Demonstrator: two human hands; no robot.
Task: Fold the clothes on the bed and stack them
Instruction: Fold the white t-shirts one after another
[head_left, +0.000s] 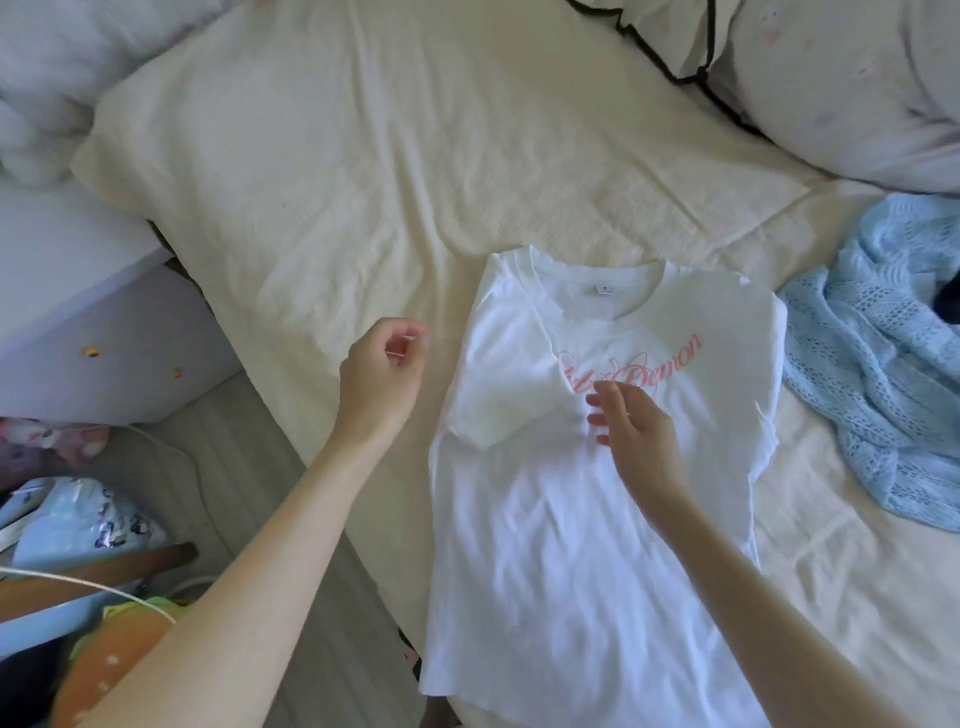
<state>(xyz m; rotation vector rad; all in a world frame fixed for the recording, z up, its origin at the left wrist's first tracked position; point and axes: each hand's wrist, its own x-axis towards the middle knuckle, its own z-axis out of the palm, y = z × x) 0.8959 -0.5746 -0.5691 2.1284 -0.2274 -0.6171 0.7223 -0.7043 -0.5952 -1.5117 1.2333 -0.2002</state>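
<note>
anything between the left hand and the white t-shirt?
No. In the head view only bare cream bedsheet separates the left hand from the white t-shirt; the hand holds nothing.

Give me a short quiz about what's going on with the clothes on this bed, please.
1. True or false: the left sleeve of the white T-shirt is already folded in over its front.
2. Which garment lies to the right of the T-shirt? A) light blue knit top B) red towel C) black jeans
3. Fill in: the right hand hovers over the pink ____ on the T-shirt, while the left hand is beside it over the cream bed sheet.

Key: 1 true; 2 A; 3 lettering
</note>
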